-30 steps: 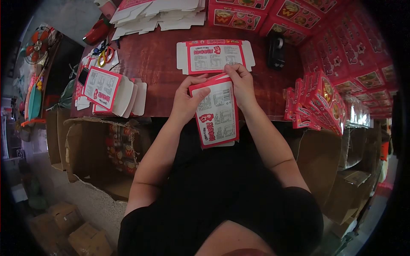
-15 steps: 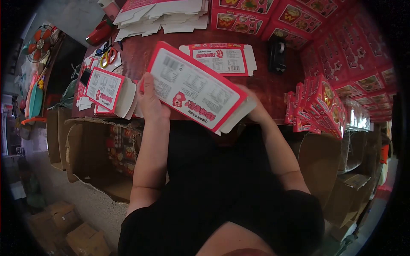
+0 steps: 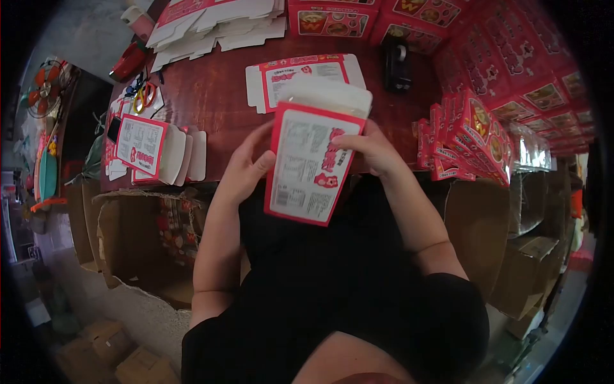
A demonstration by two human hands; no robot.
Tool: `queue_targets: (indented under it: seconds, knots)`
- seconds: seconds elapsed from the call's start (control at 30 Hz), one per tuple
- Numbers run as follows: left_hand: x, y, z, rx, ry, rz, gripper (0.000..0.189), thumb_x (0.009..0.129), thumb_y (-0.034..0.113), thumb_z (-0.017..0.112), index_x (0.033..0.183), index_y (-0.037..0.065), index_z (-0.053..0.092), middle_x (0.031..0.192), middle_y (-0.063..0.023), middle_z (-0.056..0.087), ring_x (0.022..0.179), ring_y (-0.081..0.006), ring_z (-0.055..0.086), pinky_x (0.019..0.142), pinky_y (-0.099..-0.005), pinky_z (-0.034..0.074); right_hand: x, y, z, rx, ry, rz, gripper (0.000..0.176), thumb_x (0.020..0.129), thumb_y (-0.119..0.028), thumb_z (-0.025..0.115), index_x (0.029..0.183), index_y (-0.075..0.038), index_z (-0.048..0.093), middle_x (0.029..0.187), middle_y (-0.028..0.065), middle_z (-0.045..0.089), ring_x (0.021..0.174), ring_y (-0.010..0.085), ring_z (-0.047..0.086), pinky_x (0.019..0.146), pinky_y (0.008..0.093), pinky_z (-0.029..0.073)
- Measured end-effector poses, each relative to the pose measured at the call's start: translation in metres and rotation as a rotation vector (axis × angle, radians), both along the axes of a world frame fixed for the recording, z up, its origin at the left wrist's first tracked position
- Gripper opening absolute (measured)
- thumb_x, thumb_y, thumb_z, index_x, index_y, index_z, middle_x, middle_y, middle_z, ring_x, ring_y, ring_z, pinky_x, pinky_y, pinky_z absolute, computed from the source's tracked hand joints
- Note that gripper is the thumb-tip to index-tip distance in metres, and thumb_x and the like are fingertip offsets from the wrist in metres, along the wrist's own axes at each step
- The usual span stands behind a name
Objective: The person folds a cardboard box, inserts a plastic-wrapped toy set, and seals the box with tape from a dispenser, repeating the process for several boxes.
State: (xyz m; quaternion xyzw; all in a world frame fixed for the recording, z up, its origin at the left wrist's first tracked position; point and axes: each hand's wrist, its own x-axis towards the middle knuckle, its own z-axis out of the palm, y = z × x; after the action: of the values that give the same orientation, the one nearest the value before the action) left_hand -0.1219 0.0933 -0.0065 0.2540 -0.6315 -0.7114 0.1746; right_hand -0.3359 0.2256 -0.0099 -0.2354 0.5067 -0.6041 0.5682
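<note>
Between my two hands is a red and white printed carton (image 3: 306, 166), its back panel facing up and its open end with a white flap pointing away from me. My left hand (image 3: 248, 163) closes on its left edge, the thumb near the panel. My right hand (image 3: 374, 148) grips the right edge with the thumb on the panel. Behind it on the table lies a flat carton (image 3: 268, 77), partly covered by the held one. To the left sit several more cartons (image 3: 142, 146) with open white flaps.
A stack of flattened cartons (image 3: 217, 29) is at the back left of the dark red table (image 3: 211, 83). Scissors (image 3: 146, 97) lie at left. A black tape dispenser (image 3: 398, 67) stands near stacked printed boxes (image 3: 336, 24). Filled-looking packs (image 3: 476, 137) lean at right. A cardboard box (image 3: 137, 237) stands below.
The carton has turned in my hands: its open end, formerly at lower right, now points away from me. It sits lower and nearer my body. The whole view has shifted slightly.
</note>
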Motion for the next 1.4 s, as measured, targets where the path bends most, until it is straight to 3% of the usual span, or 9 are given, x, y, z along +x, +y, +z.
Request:
queue_targets:
  seconds: [0.07,0.17,0.3,0.33,0.47,0.67,0.87,1.1,1.4]
  knots:
    - [-0.009,0.005,-0.004,0.000,-0.154,-0.043,0.054,0.077,0.027,0.071,0.117,-0.003,0.050,0.112,-0.0144,0.058,0.103,-0.0184,0.055,0.083,-0.0317,0.047,0.016,-0.001,0.000,-0.004,-0.028,0.025,0.061,0.072,-0.009,0.071,0.124,-0.001,0.041,0.110,0.0131,0.057,0.098,0.0168,0.057,0.081,0.0318,0.049]
    - [-0.025,0.039,-0.001,0.122,-0.210,0.154,0.051,0.076,0.015,0.072,0.116,-0.005,0.047,0.105,-0.0149,0.059,0.099,-0.0168,0.057,0.080,-0.0290,0.049,0.038,-0.007,-0.012,-0.262,0.357,-0.343,0.075,0.075,-0.009,0.068,0.134,-0.006,0.023,0.116,0.0138,0.049,0.103,0.0196,0.052,0.083,0.0312,0.047]
    - [-0.025,0.054,-0.035,-0.040,0.026,0.323,0.053,0.082,0.012,0.063,0.127,0.001,0.036,0.103,-0.0136,0.058,0.094,-0.0184,0.058,0.080,-0.0297,0.049,0.034,0.003,-0.027,-0.130,0.265,-0.212,0.053,0.081,-0.014,0.065,0.122,-0.010,0.032,0.110,0.0112,0.048,0.100,0.0169,0.051,0.083,0.0308,0.046]
    - [-0.026,0.054,-0.026,-0.038,0.081,0.321,0.052,0.084,0.011,0.062,0.128,0.003,0.035,0.103,-0.0132,0.058,0.094,-0.0186,0.058,0.081,-0.0299,0.048,0.034,0.004,-0.033,-0.119,0.225,-0.197,0.031,0.086,-0.012,0.056,0.111,-0.008,0.039,0.096,0.0068,0.051,0.087,0.0096,0.050,0.072,0.0237,0.045]
    - [-0.011,0.029,-0.034,0.047,0.091,0.151,0.031,0.090,0.013,0.051,0.118,0.005,0.040,0.096,-0.0100,0.058,0.090,-0.0128,0.056,0.077,-0.0266,0.046,0.027,-0.001,-0.056,-0.050,0.036,-0.134,0.021,0.096,-0.024,0.041,0.106,-0.007,0.047,0.095,0.0044,0.053,0.088,0.0092,0.052,0.077,0.0233,0.045]
    - [-0.010,0.028,-0.069,-0.084,0.160,0.436,0.015,0.093,0.017,0.048,0.098,0.003,0.047,0.098,-0.0044,0.054,0.086,-0.0093,0.051,0.076,-0.0214,0.042,0.025,0.002,-0.058,-0.226,0.748,-0.132,0.017,0.092,-0.014,0.047,0.106,-0.005,0.052,0.106,0.0053,0.054,0.099,0.0119,0.052,0.085,0.0243,0.043]
    - [-0.021,0.040,-0.044,-0.109,0.323,0.553,0.017,0.085,0.010,0.061,0.093,0.004,0.047,0.095,-0.0075,0.054,0.086,-0.0126,0.053,0.078,-0.0261,0.043,0.031,0.000,-0.050,-0.279,0.142,-0.244,0.021,0.083,-0.005,0.059,0.102,-0.003,0.050,0.096,0.0048,0.055,0.095,0.0122,0.053,0.082,0.0251,0.043]
    - [-0.023,0.012,-0.023,-0.182,0.033,0.322,0.020,0.078,0.007,0.067,0.087,0.003,0.050,0.083,-0.0049,0.058,0.079,-0.0095,0.054,0.066,-0.0215,0.044,0.034,-0.005,-0.024,-0.169,0.438,-0.218,0.015,0.078,-0.008,0.066,0.087,-0.002,0.056,0.092,0.0029,0.055,0.085,0.0083,0.053,0.075,0.0217,0.043]
    - [-0.025,0.013,-0.018,0.015,0.034,0.367,0.013,0.082,0.012,0.064,0.082,0.002,0.056,0.075,-0.0007,0.058,0.068,-0.0060,0.054,0.061,-0.0204,0.044,0.025,-0.021,-0.009,-0.048,0.038,-0.118,0.012,0.081,-0.010,0.063,0.089,-0.003,0.059,0.087,0.0047,0.059,0.078,0.0089,0.058,0.069,0.0217,0.048]
